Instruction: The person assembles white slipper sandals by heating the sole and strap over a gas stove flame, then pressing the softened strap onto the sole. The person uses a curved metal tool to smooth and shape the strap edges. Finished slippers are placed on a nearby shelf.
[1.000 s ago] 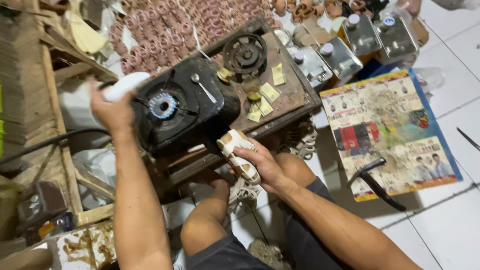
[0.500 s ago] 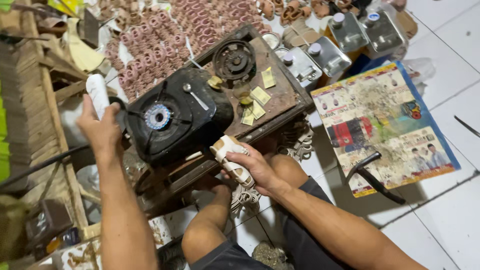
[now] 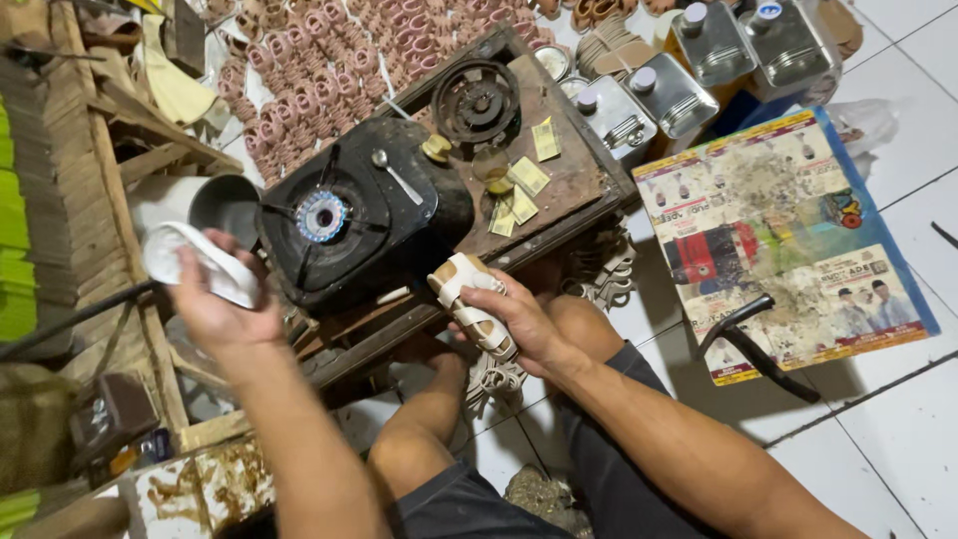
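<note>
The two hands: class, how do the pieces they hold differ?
The left hand grips a white curved piece, plain and smooth; the right hand grips a tan carved piece with cut-out openings. The white one is held beside the stove, the tan one in front of it. Both are pale, elongated, and clasped.

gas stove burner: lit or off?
Lit. The black single-burner gas stove shows a ring of blue flame at its burner. Nothing sits over the flame.
</note>
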Tool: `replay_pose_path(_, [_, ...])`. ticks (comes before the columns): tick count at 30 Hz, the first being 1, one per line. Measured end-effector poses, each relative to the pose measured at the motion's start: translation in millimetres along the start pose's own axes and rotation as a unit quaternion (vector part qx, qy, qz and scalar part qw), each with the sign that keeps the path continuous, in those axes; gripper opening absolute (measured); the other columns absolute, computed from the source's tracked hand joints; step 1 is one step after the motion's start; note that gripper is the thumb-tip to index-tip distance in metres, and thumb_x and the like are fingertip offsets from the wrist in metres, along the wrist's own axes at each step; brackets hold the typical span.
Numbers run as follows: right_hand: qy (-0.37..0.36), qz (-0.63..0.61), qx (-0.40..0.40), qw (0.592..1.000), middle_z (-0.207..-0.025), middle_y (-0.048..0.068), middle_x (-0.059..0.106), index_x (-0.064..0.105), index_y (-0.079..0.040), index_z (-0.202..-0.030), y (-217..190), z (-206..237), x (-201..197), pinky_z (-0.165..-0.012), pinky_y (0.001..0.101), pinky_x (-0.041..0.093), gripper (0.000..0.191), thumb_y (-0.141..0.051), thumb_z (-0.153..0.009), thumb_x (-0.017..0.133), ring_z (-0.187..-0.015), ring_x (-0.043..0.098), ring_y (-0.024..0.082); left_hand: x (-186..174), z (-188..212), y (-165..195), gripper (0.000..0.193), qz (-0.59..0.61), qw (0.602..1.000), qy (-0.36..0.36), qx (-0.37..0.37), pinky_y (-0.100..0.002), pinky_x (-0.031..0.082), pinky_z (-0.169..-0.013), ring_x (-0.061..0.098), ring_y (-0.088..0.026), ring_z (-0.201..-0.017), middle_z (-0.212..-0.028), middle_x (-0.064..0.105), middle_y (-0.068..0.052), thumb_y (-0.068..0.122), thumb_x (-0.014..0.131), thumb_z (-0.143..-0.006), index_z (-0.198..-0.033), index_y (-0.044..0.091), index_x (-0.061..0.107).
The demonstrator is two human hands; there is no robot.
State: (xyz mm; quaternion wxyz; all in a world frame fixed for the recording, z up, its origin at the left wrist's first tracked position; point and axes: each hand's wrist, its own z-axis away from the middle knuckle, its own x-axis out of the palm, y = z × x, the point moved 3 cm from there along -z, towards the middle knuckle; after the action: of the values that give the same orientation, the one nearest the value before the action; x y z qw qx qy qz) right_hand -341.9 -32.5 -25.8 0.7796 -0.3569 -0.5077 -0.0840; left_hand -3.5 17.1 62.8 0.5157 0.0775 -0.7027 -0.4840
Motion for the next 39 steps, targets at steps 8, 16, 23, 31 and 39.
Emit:
replay_pose_path(8, [0.013, -0.016, -0.001, 1.000, -0.103, 0.014, 0.068, 0.053, -0.003, -0.133, -4, -2, -4, -0.073, 0.0373, 0.062, 0.041, -0.033, -0.105, 0.053, -0.082, 0.072, 0.024, -54, 26, -56, 0.024, 0.019, 0.981, 0.003, -0.195, -0.035, 0.061, -0.067, 0.068, -0.024, -0.075, -0.095, 0.070, -0.013, 0.019, 0.055, -0.101, -0.119, 0.004, 0.061])
replay_pose_path(16, [0.018, 0.002, 0.018, 1.000, -0.103, 0.014, 0.068, 0.055, -0.004, -0.134, 1, -11, 2, -0.078, 0.0389, 0.064, 0.044, -0.036, -0.104, 0.054, -0.086, 0.073, 0.025, -9, -37, 12, 0.054, 0.038, 0.992, -0.003, -0.124, -0.046, 0.062, -0.064, 0.068, -0.038, -0.081, -0.099, 0.067, -0.027, 0.023, 0.047, -0.088, -0.135, -0.003, 0.053])
replay_pose_path(23, [0.024, 0.023, 0.020, 0.999, -0.108, 0.012, 0.069, 0.055, -0.005, -0.133, 2, -8, 7, -0.076, 0.0381, 0.062, 0.043, -0.036, -0.103, 0.052, -0.086, 0.072, 0.025, -10, -114, -3, 0.082, -0.536, 0.811, -0.017, 0.233, -0.042, 0.056, -0.080, 0.066, -0.027, -0.098, -0.140, 0.052, -0.011, 0.011, 0.071, -0.080, -0.157, 0.021, 0.044])
replay_pose_path(31, [0.013, 0.025, 0.014, 0.999, -0.109, 0.013, 0.069, 0.055, -0.003, -0.133, 4, -10, 1, -0.077, 0.0390, 0.061, 0.043, -0.036, -0.105, 0.052, -0.087, 0.071, 0.026, -52, -99, -49, 0.102, -0.603, 0.774, 0.005, 0.194, -0.036, 0.055, -0.092, 0.072, -0.030, -0.101, -0.109, 0.073, -0.015, 0.015, 0.091, -0.067, -0.152, 0.007, 0.036])
replay_pose_path(39, [-0.039, 0.037, -0.013, 0.998, -0.109, 0.014, 0.067, 0.053, -0.003, -0.138, 4, -6, 12, -0.078, 0.0397, 0.060, 0.046, -0.037, -0.107, 0.053, -0.089, 0.071, 0.026, -19, 1, 9, 0.047, -0.130, 0.987, 0.063, 0.071, -0.051, 0.061, -0.065, 0.069, -0.038, -0.084, -0.106, 0.069, -0.018, 0.019, 0.059, -0.091, -0.135, 0.009, 0.045])
